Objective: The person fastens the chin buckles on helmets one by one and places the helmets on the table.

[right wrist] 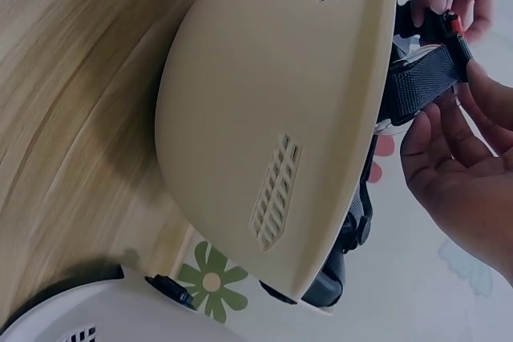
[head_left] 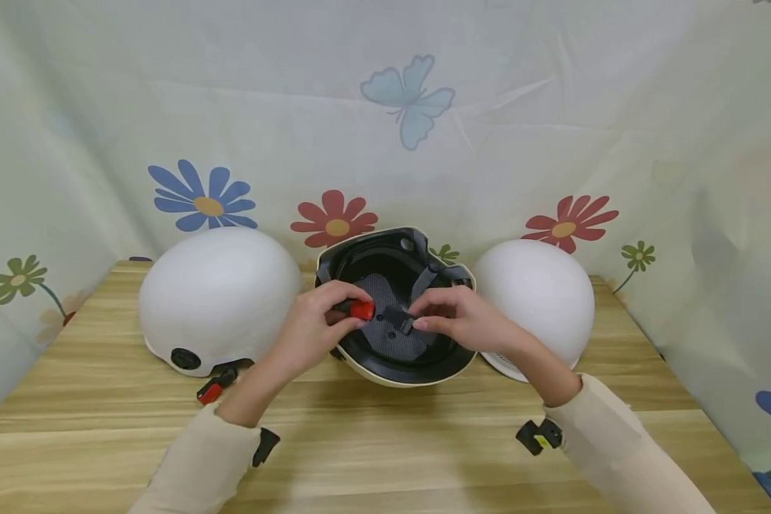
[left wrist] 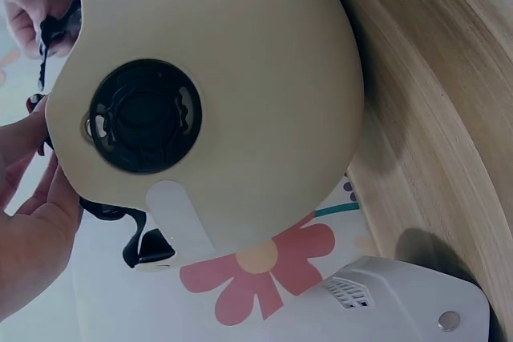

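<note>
In the head view a cream helmet (head_left: 360,368) lies upside down on the table, its black padded inside facing up. Over its opening, my left hand (head_left: 318,318) pinches a red and black buckle half (head_left: 362,309) between thumb and fingers. Opposite it, my right hand (head_left: 465,318) pinches the black buckle half (head_left: 398,319) on the other strap. A small gap separates the two buckle pieces. The right wrist view shows the black webbing strap (right wrist: 425,82) running from the helmet to the right fingers. The helmet's side with a round black dial (left wrist: 146,116) fills the left wrist view.
A white helmet (head_left: 218,300) stands dome up on the left, its red and black buckle (head_left: 212,389) lying on the wooden table (head_left: 385,442). Another white helmet (head_left: 536,307) stands on the right. A flowered cloth (head_left: 488,143) hangs behind.
</note>
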Demonstrator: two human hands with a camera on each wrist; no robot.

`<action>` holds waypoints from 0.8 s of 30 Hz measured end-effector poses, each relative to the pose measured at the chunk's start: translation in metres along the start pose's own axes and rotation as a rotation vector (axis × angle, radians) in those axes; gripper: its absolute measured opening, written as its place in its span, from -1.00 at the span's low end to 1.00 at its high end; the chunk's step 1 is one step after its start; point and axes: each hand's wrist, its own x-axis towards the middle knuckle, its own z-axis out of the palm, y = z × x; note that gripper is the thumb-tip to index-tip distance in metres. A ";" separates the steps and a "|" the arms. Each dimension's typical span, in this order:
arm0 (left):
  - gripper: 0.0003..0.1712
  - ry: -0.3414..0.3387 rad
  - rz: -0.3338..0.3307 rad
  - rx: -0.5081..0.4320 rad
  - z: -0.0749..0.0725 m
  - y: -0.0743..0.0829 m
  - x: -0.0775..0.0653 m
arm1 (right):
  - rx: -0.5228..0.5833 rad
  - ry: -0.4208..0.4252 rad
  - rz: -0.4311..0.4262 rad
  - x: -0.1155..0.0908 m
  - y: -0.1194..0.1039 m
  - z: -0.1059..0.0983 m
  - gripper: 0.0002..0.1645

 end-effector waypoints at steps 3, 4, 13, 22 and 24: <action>-0.64 -0.002 0.003 0.016 0.002 0.000 0.000 | -0.006 -0.009 -0.007 0.002 0.000 0.002 -0.85; -0.63 -0.004 0.002 0.023 0.002 0.001 0.000 | -0.007 -0.011 -0.013 0.003 0.000 0.002 -0.85; -0.64 -0.051 0.014 0.041 0.004 0.006 0.000 | -0.006 -0.016 -0.028 0.007 0.000 0.007 -0.84; -0.66 0.007 -0.054 -0.010 0.009 0.000 -0.003 | 0.016 0.065 0.010 0.006 0.000 0.012 -0.84; -0.66 0.018 -0.049 -0.029 0.009 0.000 -0.003 | 0.041 0.089 0.009 0.006 0.001 0.013 -0.83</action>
